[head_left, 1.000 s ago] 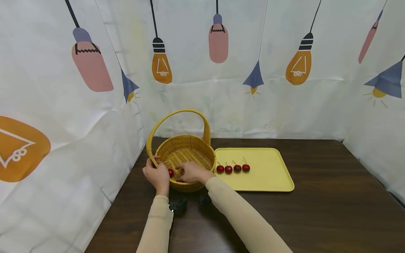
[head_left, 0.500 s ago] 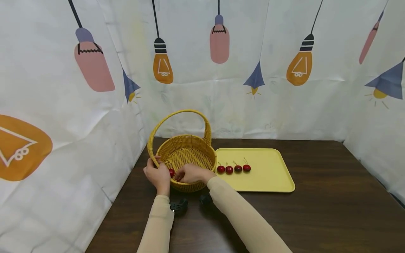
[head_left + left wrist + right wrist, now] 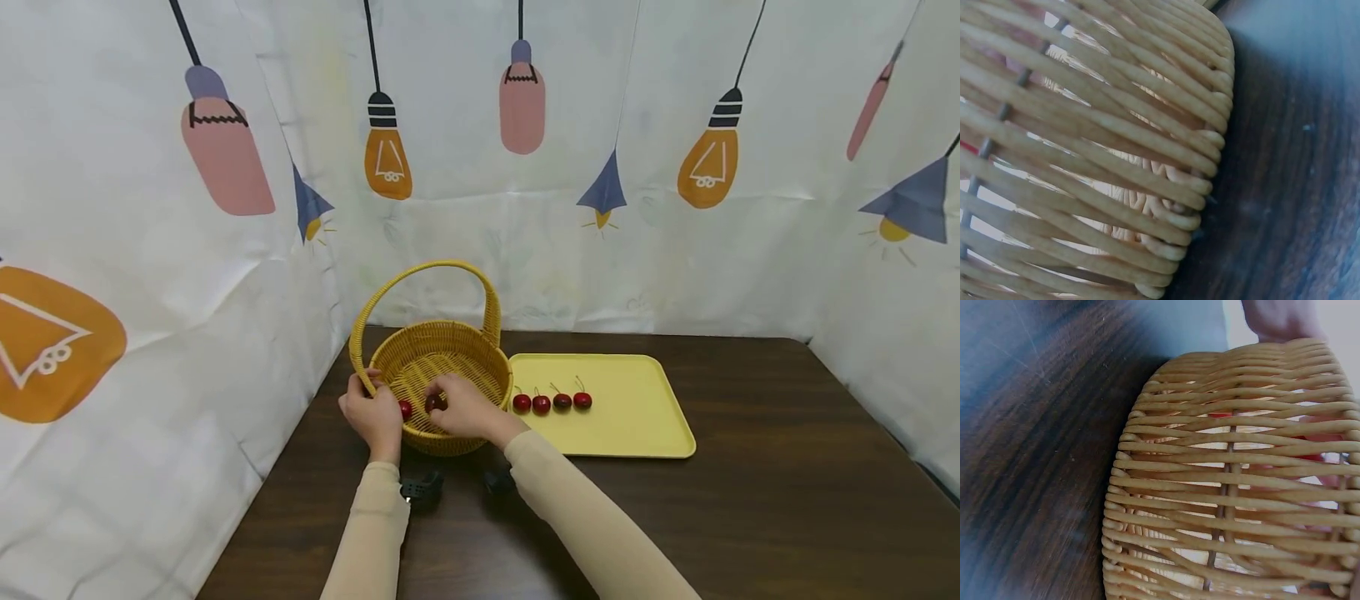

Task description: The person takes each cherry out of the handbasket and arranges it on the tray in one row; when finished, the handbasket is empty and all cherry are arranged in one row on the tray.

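In the head view a yellow woven basket [image 3: 431, 350] with a tall arched handle stands on the table. My left hand [image 3: 373, 421] grips its left rim at the foot of the handle. My right hand [image 3: 468, 410] reaches over the near rim and pinches a dark red cherry [image 3: 435, 403] between thumb and fingers, inside the basket. Another red cherry [image 3: 406, 409] lies in the basket beside my left hand. Both wrist views are mostly filled by the basket's woven side [image 3: 1116, 125], with red glimpsed through the gaps. The basket's near floor is partly hidden by my right hand.
Right of the basket lies a yellow tray [image 3: 637, 425], close against it. Several cherries with stems [image 3: 542, 405] sit in a row at its left side. The dark wooden table [image 3: 787, 467] extends to the right. A white printed curtain [image 3: 450, 233] hangs behind and at both sides.
My right hand has risen slightly from the basket floor, and a dark cherry now shows between its fingers. My left hand keeps its grip on the rim. The tray cherries stay put.
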Demonstrator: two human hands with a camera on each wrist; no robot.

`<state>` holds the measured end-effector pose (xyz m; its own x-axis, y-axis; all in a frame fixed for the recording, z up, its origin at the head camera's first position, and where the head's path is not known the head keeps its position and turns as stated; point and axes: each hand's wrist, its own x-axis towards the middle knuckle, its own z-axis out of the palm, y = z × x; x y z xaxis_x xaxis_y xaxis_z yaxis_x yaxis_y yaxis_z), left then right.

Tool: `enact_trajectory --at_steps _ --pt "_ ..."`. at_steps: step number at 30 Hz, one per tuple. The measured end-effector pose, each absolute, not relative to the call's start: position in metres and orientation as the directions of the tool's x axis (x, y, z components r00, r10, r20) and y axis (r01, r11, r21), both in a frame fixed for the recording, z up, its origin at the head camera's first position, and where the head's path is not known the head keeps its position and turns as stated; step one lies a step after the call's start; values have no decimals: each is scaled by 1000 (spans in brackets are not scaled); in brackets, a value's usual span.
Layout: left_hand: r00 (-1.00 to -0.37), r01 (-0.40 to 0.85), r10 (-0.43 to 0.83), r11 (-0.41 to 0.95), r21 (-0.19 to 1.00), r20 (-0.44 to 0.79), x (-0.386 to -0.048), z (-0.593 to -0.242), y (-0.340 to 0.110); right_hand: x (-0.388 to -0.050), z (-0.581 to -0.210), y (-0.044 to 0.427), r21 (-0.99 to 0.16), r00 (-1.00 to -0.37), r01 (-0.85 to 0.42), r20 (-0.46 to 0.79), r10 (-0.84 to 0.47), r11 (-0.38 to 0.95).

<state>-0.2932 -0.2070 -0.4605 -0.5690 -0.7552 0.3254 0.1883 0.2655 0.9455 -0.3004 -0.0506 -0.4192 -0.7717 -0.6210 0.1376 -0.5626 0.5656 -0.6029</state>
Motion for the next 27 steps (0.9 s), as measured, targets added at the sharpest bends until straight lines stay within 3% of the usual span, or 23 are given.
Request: enact_trajectory --at_steps 9,17,21,27 --pt "-563 206 -753 272 940 341 -295 -461 -208 -286 -414 -22 -724 -807 -521 245 -537 453" --pt "-561 197 -754 280 940 342 -296 -462 -208 -282 -421 13 -801 -857 -511 450 -250 311" --pt "-563 195 -751 285 939 345 -297 -463 -208 -284 -427 32 -849 -885 -465 440 -149 252" --pt "-559 194 -756 281 940 341 -298 -463 -208 -288 -439 58 -907 -926 -377 364 -100 186"
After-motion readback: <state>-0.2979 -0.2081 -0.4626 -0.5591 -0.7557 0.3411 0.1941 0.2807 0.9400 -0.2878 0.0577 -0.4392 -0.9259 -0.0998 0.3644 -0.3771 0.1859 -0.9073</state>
